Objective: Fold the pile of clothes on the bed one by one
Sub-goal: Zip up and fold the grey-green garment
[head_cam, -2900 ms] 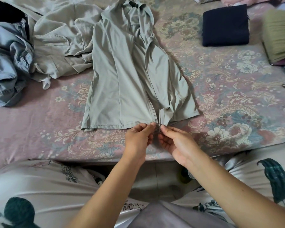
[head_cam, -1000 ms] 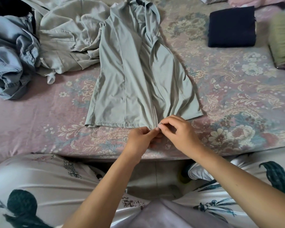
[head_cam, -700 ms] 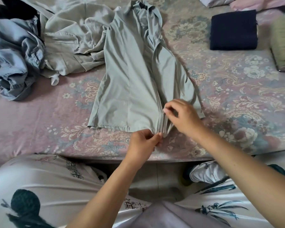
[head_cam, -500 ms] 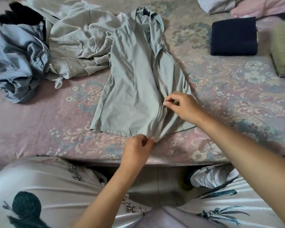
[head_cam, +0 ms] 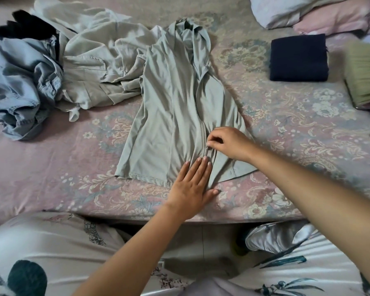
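A sage-green zip-front hooded garment of thin smooth fabric [head_cam: 175, 107] lies flat, front up, in the middle of a bed covered by a pink floral sheet [head_cam: 286, 133], its hem at the near edge of the bed and its hood pointing away; the left hand [head_cam: 193, 184] lies flat with straight fingers on the cloth just left of the zip near the hem, pinning it down; the right hand [head_cam: 229, 143] has thumb and fingers pinched together on what appears to be the zip pull [head_cam: 206, 146], a little above the hem; the step in hand looks like closing the zip before folding, with most of the front above the pull looking open; the next move probably calls for a steady draw of the pull toward the hood while the flat hand keeps the fabric taut, since the thin cloth puckers around the zip; to the left, touching the garment's shoulder, sits the unfolded pile: a crumpled beige jacket [head_cam: 90, 67], a rumpled pale blue denim piece [head_cam: 19, 86] and something black [head_cam: 24, 26] behind them; to the right, well apart, rest a folded navy item [head_cam: 298, 57] and a folded olive ribbed one [head_cam: 365, 73]; nothing lies across the zip's path
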Demonstrator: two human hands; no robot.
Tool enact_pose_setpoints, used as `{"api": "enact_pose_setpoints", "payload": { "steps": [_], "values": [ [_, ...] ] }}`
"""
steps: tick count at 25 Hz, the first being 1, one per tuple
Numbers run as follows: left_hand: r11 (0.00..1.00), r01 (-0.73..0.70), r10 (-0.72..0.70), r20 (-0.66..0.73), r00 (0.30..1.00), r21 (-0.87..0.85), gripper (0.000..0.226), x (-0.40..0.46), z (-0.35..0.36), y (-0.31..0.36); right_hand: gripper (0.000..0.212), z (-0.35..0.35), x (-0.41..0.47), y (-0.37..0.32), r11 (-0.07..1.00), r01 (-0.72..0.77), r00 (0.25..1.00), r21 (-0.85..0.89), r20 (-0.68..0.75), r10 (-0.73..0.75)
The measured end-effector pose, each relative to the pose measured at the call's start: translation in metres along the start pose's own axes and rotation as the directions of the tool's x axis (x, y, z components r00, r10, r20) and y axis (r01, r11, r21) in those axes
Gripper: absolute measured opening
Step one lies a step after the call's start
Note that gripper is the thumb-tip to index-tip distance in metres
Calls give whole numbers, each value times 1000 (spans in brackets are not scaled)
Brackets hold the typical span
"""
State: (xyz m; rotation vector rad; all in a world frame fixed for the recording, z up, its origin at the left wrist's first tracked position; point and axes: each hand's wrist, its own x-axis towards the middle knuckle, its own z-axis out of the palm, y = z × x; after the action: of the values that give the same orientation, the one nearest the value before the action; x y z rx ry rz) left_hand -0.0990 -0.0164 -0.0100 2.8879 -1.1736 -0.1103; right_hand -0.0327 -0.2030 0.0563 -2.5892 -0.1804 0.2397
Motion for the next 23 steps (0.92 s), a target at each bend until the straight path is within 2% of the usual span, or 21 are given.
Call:
{"api": "enact_pose_setpoints", "payload": {
  "steps": [4,8,9,11,13,14,15,18,20,23],
  "values": [
    [999,34,-34,-2,999,-26,72,-1,4,1,13,-20,41,-5,998,17,1000,-60,16,-16],
    [996,14,-18,-40,999,-93,76,-2,-5,6,14,-54,87,-8,995,-40,964,89,-257,62],
    [990,13,-27,-91,996,-143,76,1,-14,5,14,-56,91,-9,990,-51,963,131,-257,83],
    [966,12,-81,-256,963,-260,61,29,-40,-5,12,-51,93,-12,984,-60,982,168,-166,89],
    [968,96,-180,-377,908,-231,49,73,-55,-26,10,-46,94,-10,977,-42,991,207,-120,68],
    [967,166,-225,-344,911,-194,53,94,-58,-38,10,-45,98,-6,973,-32,990,230,-127,62],
    [962,200,-243,-244,939,-188,61,110,-60,-47,11,-46,104,0,970,-36,988,238,-135,70],
    [966,210,-225,-87,970,-153,70,130,-27,-50,10,-46,123,23,995,-60,996,78,-58,65],
    [964,230,-241,-69,968,-133,68,131,-15,-49,9,-42,135,33,998,-48,999,29,10,48],
    [962,252,-262,-107,959,-102,67,133,-7,-49,8,-51,165,33,999,-31,1000,19,5,31]
  ]
}}
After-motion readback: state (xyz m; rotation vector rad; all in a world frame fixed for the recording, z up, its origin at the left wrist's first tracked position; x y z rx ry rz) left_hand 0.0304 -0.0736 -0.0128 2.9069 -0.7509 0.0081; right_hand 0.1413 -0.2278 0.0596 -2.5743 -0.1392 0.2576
